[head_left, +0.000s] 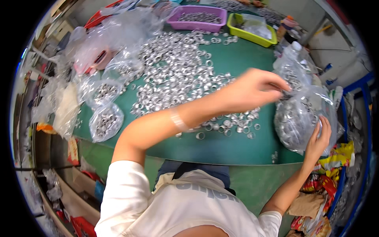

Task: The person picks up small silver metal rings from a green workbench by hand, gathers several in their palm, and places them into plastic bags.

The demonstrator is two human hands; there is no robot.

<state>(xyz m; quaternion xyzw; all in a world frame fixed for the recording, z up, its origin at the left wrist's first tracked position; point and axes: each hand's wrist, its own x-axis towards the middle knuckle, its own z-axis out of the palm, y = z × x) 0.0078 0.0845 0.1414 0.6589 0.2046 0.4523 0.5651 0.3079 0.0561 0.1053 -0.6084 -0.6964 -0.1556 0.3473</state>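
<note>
My left arm stretches across the table to the right. Its hand (258,90) is smeared by motion, with curled fingertips close together at the mouth of a clear plastic bag (294,122); whether they hold a small piece is hidden. The bag bulges with silvery metal rings and stands at the table's right edge. My right hand (320,136) grips this bag's right side between thumb and fingers. Beneath and beyond my left forearm spreads a big heap of loose silvery rings (173,71), some scattered singly toward the near edge.
Two smaller bags of rings (106,122) lie at left beside crumpled plastic bags (114,31). At the back are a purple basket (173,24) of metal pieces and a yellow-green basket (252,36). A clear bottle (291,51) stands behind the full bag. Colourful packages (327,181) fill the lower right.
</note>
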